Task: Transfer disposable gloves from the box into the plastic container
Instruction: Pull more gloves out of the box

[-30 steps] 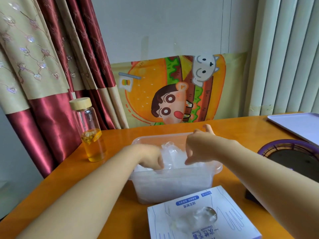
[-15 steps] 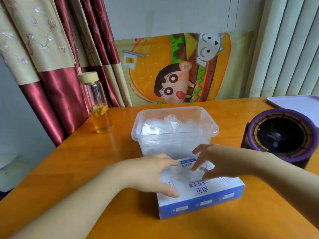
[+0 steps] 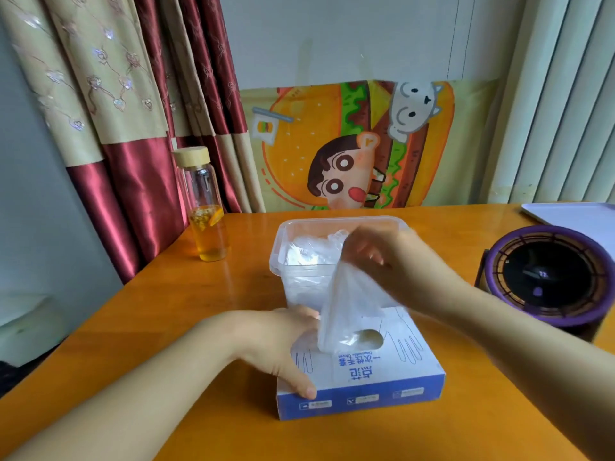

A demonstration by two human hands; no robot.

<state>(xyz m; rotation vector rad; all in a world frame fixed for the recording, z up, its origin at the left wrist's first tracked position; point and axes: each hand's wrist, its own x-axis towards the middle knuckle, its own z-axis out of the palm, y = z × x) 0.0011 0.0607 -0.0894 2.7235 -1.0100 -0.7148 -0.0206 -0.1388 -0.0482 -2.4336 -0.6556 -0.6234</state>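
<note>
A white and blue glove box (image 3: 376,377) lies flat on the orange table, near me. My left hand (image 3: 283,344) rests on its left side, thumb down over the front edge. My right hand (image 3: 382,261) is raised above the box and pinches a clear disposable glove (image 3: 346,307). The glove hangs from my fingers down to the oval opening in the box top. Just behind the box stands the clear plastic container (image 3: 279,261), with crumpled clear gloves (image 3: 312,247) inside.
A glass bottle (image 3: 206,207) with a wooden cap and yellow liquid stands at the left near the curtain. A round purple and black device (image 3: 545,277) sits at the right, with a pale tray (image 3: 579,217) behind it. A cartoon poster leans against the wall.
Both hands came back from the container to the box. The left hand settled on the box, and the right hand has now risen, drawing a glove out of the opening.
</note>
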